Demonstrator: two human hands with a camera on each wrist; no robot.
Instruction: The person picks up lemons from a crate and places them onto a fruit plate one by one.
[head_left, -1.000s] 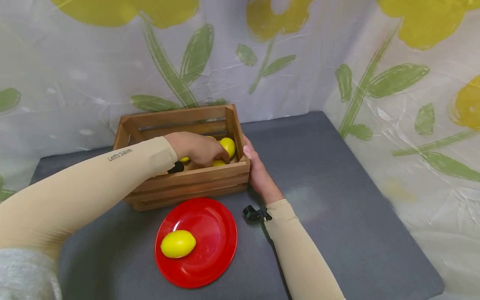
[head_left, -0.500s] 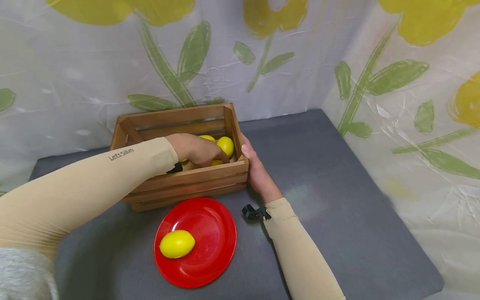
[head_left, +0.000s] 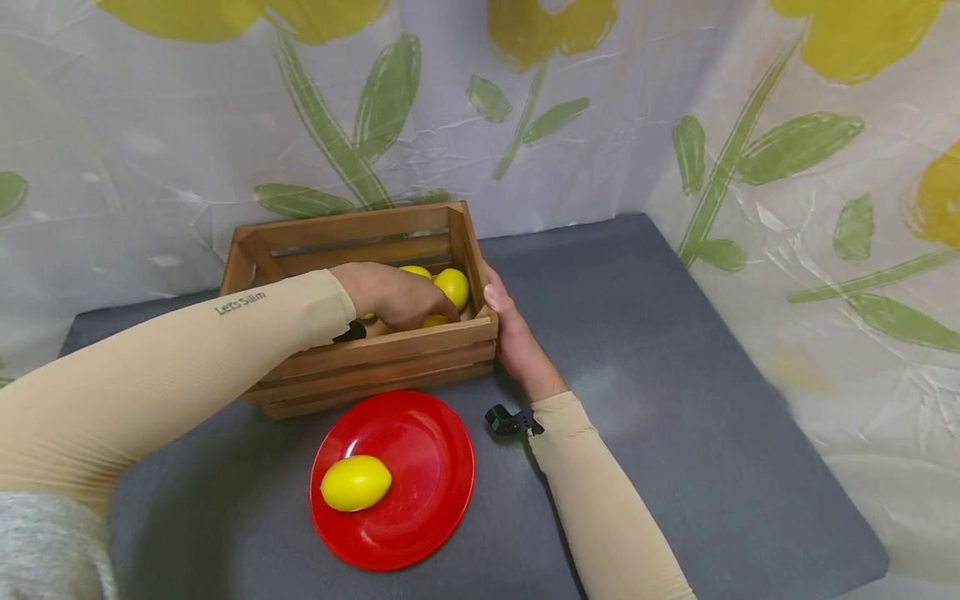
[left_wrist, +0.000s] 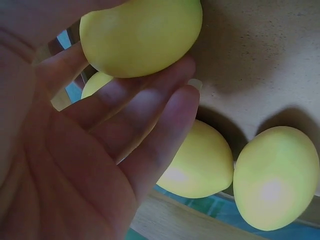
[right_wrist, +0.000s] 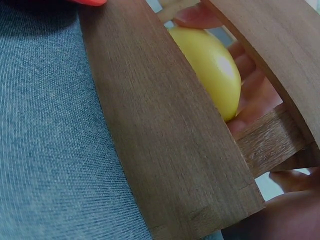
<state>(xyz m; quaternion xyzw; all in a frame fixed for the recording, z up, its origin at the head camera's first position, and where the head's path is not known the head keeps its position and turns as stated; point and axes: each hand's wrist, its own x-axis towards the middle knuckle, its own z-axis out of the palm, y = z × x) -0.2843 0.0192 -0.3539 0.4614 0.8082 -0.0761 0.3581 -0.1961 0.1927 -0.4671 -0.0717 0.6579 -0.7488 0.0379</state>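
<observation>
My left hand (head_left: pixel 405 298) reaches down into a slatted wooden crate (head_left: pixel 378 364). Its thumb and fingers curl round a lemon (left_wrist: pixel 142 40), as the left wrist view shows; the same lemon (right_wrist: pixel 212 72) shows through a gap between slats in the right wrist view. Other lemons lie close by on the crate floor, one at the right end (head_left: pixel 452 287) and another beside the knuckles (head_left: pixel 415 271). Against the crate's right end rests my right hand (head_left: pixel 517 337), thumb at the front corner; its fingers are partly hidden behind the wood.
In front of the crate a red plate (head_left: pixel 423 500) bears a single lemon (head_left: pixel 356 483) on its left half. All this stands on a grey-covered table (head_left: pixel 652 433). A flower-printed sheet (head_left: pixel 585 183) hangs along the back and right edges.
Both hands keep nearly the same places; the left fingers shift only slightly inside the crate. The crate, plate and plate's lemon stay put while the head view tilts a little.
</observation>
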